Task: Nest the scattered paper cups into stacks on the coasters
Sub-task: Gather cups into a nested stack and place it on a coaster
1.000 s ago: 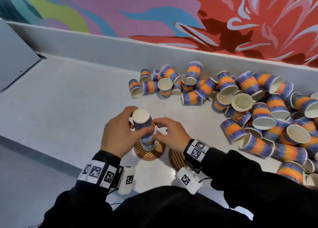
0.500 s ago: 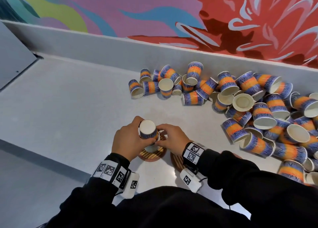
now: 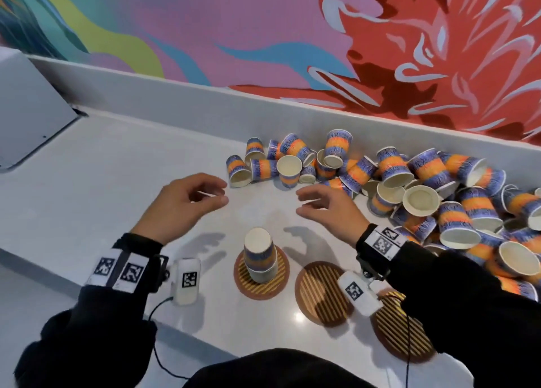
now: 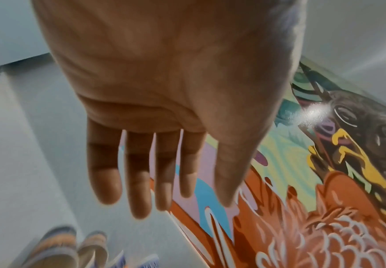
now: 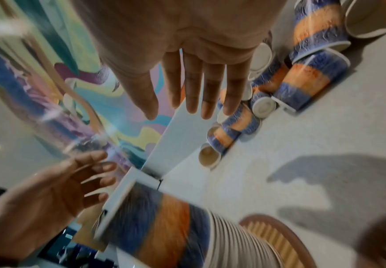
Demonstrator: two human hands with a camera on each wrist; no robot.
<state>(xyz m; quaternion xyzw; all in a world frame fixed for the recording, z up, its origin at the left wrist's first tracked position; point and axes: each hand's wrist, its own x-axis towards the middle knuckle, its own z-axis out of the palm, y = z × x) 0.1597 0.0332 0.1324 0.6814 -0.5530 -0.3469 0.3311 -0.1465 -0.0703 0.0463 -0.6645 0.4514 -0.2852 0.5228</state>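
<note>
A stack of upside-down nested paper cups (image 3: 260, 255) (image 5: 164, 224), blue and orange, stands on the left striped coaster (image 3: 281, 273). Both hands hover beyond it, empty. My left hand (image 3: 187, 200) (image 4: 164, 163) is to the stack's upper left with relaxed, straight fingers. My right hand (image 3: 325, 209) (image 5: 194, 81) is to its upper right, fingers loose, close to the pile of scattered cups (image 3: 409, 188) (image 5: 279, 90). A second coaster (image 3: 319, 291) and a third coaster (image 3: 401, 329) lie to the right, bare.
The grey counter (image 3: 117, 182) has a raised back ledge (image 3: 205, 100) under a painted wall. A grey slanted panel (image 3: 26, 106) sits at the far left. The cup pile fills the right side up to the ledge.
Both hands let go of the stack on the left coaster and moved away from it, forward and apart. The stack stands alone, pressed down shorter than a second ago.
</note>
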